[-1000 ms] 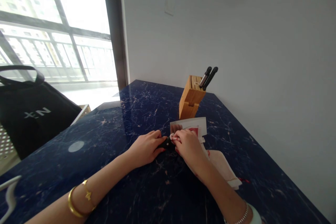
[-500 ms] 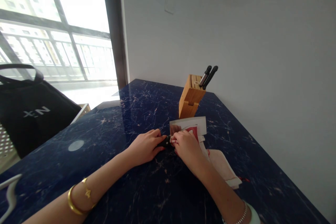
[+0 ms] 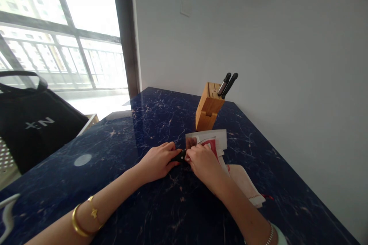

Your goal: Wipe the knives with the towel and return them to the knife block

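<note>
A kitchen cleaver with a broad shiny blade (image 3: 220, 138) lies on the dark blue table, its black handle (image 3: 181, 155) pointing left. My left hand (image 3: 161, 160) is closed around the handle. My right hand (image 3: 202, 160) presses a pale cloth with red markings (image 3: 244, 183) against the blade, close to where it meets the handle. Its fingers are bunched, and they hide part of the cloth and blade. The rest of the cloth trails under my right wrist towards the lower right.
A wooden knife block (image 3: 207, 111) with two black-handled tools (image 3: 227, 84) stands just behind the blade. At the left are a black bag (image 3: 37, 126) and a white curved object (image 3: 8, 214). A pale round patch (image 3: 82, 160) shows on the table (image 3: 115, 145). A wall borders the right side.
My right hand has shifted slightly left along the blade, towards the handle, with the cloth. My left hand keeps its hold on the handle, almost unmoved.
</note>
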Demonstrator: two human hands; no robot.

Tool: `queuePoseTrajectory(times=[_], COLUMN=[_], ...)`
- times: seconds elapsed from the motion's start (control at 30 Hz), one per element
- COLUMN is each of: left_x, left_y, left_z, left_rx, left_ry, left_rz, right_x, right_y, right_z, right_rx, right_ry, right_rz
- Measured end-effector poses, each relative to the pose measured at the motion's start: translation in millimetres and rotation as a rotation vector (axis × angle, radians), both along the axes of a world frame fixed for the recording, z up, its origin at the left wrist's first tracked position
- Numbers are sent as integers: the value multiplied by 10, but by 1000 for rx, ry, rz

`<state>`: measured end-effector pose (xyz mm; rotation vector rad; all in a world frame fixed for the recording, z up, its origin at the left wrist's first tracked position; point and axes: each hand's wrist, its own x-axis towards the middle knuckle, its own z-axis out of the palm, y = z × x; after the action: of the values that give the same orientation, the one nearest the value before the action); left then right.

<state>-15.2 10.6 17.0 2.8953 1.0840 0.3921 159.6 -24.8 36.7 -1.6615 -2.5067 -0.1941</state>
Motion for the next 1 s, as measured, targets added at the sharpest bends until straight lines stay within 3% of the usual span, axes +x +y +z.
queuePoseTrajectory(times=[0.17,0.43,0.53,0.77,0.9,1.0], left_x=[0,-6,-6,-18,-99,-223], left_y=[4,-30,-45,-52,45,152], left_z=[15,60,64,56,135,251], left_rx=[-2,-6,-12,-65,-257,-495], left_ry=[10,18,23,-22,-126,-194], left_rz=[-1,2,2,11,-71,-100], right_x=[121,594,589,382,421,466], right_y=[43,170,169,154,122,123], right_z=[-4,-21,-28,19,81,99], right_rx=[14,129,134,113,194,241], right_ry=[12,18,28,133,131,146], right_rz=[-104,-416,-403,-178,-211,-237])
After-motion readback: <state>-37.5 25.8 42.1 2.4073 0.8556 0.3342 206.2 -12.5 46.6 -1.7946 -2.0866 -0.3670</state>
